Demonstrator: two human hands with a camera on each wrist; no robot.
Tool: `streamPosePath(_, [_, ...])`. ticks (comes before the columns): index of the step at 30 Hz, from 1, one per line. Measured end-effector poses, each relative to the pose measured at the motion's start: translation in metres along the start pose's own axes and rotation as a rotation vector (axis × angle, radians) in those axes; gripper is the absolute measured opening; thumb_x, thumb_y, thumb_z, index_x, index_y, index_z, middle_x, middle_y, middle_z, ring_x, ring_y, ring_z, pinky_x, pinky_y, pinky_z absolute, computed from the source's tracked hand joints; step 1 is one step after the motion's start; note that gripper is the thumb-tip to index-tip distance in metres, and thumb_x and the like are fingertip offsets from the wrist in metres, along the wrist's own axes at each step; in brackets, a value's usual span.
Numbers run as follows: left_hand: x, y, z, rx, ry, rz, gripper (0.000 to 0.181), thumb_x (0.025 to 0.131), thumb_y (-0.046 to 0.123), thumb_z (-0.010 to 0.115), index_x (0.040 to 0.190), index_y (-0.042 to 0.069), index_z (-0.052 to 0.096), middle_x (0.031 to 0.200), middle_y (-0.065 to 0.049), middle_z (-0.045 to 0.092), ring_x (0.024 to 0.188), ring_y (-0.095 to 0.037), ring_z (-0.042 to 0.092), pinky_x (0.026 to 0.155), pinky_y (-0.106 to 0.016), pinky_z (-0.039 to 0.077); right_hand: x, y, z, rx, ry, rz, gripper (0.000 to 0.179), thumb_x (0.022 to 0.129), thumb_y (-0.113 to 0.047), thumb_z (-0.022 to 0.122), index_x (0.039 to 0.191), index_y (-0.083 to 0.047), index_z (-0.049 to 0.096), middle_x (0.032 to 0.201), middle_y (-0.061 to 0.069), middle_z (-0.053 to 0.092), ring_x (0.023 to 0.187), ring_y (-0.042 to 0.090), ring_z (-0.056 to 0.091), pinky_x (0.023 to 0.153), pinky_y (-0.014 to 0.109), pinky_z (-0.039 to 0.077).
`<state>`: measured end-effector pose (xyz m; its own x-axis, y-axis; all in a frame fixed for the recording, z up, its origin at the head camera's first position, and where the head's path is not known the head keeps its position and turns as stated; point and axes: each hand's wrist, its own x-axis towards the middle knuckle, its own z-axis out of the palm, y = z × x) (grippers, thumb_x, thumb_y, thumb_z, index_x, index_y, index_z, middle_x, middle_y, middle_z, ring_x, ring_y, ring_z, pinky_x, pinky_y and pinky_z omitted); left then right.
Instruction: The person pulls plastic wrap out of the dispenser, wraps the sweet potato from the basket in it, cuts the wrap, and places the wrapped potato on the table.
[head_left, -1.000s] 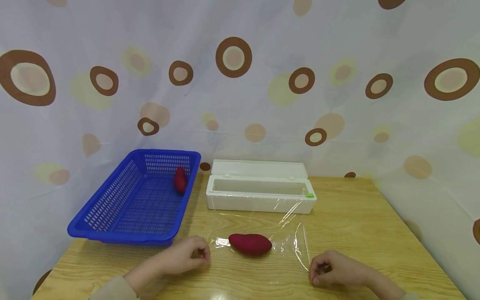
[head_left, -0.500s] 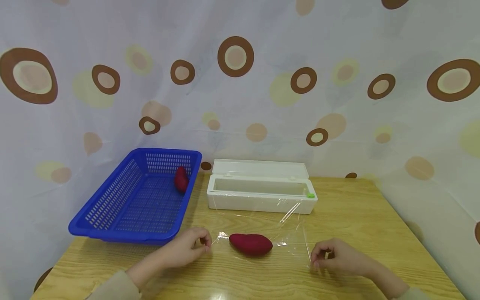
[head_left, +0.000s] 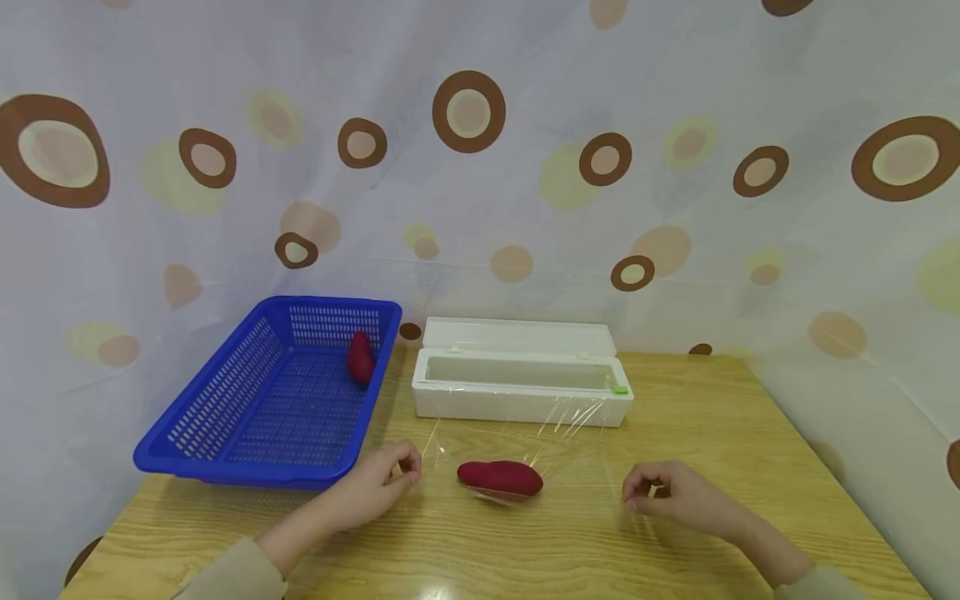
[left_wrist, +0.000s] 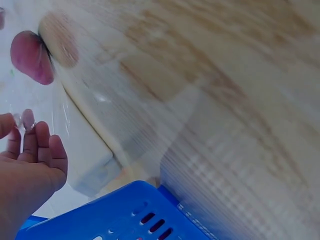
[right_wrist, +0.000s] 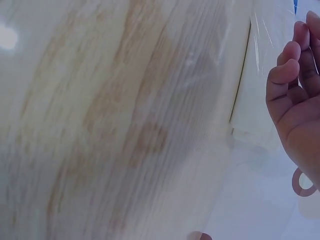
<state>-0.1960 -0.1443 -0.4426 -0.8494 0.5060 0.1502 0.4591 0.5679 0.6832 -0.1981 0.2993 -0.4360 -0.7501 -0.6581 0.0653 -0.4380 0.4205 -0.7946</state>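
Note:
My left hand [head_left: 372, 490] pinches the left side of a clear sheet of plastic wrap [head_left: 573, 446] between thumb and fingers. On the opposite side, my right hand [head_left: 681, 500] pinches the near right corner. The wrap runs back to a white wrap dispenser box [head_left: 517, 406], its lid raised. Between my hands sits a dark red sweet potato [head_left: 500, 477], with a shiny fold of wrap along its near side. In the left wrist view, the sweet potato [left_wrist: 31, 57] shows beyond my fingers. Whether wrap covers its top is hard to tell.
A blue plastic basket [head_left: 161, 461] stands at the left, close to my left hand, with another sweet potato [head_left: 361, 358] inside by its right wall. A green slider [head_left: 620, 390] sits at the box's right end. Behind the wooden table [head_left: 712, 433] hangs a patterned curtain [head_left: 480, 208].
Both hands have moved up and away from me, still holding the wrap. Its near edge has risen from the table and drawn back toward the sweet potato, which has shifted slightly.

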Motion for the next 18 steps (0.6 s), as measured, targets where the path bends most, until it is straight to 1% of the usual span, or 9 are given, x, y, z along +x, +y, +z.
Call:
streamPosePath(3, [0.002,0.001,0.001,-0.005,0.019,-0.014,0.005,0.094,0.010,0.055,0.091,0.006,0.055,0.091,-0.004,0.056,0.078,-0.011,0.047,0.066,-0.023,0.041,0.001,0.000,-0.001,-0.011,0.030,-0.003,0.003,0.091,-0.013,0.061,0.091,-0.014,0.064,0.086,-0.005,0.064,0.077,0.004,0.056,0.061,0.024,0.049])
streamPosePath(9, [0.008,0.002,0.005,0.003,0.072,-0.045,0.004,0.094,0.008,0.055,0.091,0.006,0.054,0.090,-0.004,0.055,0.076,-0.012,0.045,0.066,-0.024,0.039,0.005,0.001,-0.003,-0.042,0.083,0.040,0.003,0.092,-0.015,0.061,0.091,-0.015,0.064,0.085,-0.004,0.063,0.077,0.005,0.055,0.061,0.023,0.048])
streamPosePath(14, [0.014,-0.001,0.010,0.043,0.121,-0.079,0.004,0.092,0.006,0.057,0.089,0.007,0.054,0.084,0.000,0.055,0.071,-0.010,0.045,0.064,-0.023,0.039,0.011,0.003,-0.004,-0.090,0.106,0.067,0.003,0.091,-0.015,0.062,0.091,-0.017,0.064,0.083,-0.006,0.062,0.076,0.004,0.054,0.063,0.023,0.046])
streamPosePath(16, [0.017,-0.001,0.011,0.041,0.135,-0.096,0.005,0.092,0.005,0.057,0.089,0.007,0.054,0.082,0.001,0.054,0.070,-0.010,0.045,0.063,-0.023,0.039,0.013,0.004,-0.005,-0.106,0.113,0.066,0.005,0.090,-0.013,0.063,0.090,-0.018,0.064,0.083,-0.007,0.062,0.076,0.004,0.055,0.064,0.023,0.046])
streamPosePath(18, [0.019,-0.002,0.012,0.022,0.146,-0.116,0.005,0.092,0.004,0.056,0.088,0.006,0.054,0.079,0.000,0.054,0.069,-0.011,0.045,0.062,-0.023,0.040,0.016,0.006,-0.006,-0.114,0.109,0.066,0.005,0.090,-0.013,0.063,0.090,-0.017,0.064,0.084,-0.007,0.062,0.077,0.003,0.054,0.066,0.023,0.046])
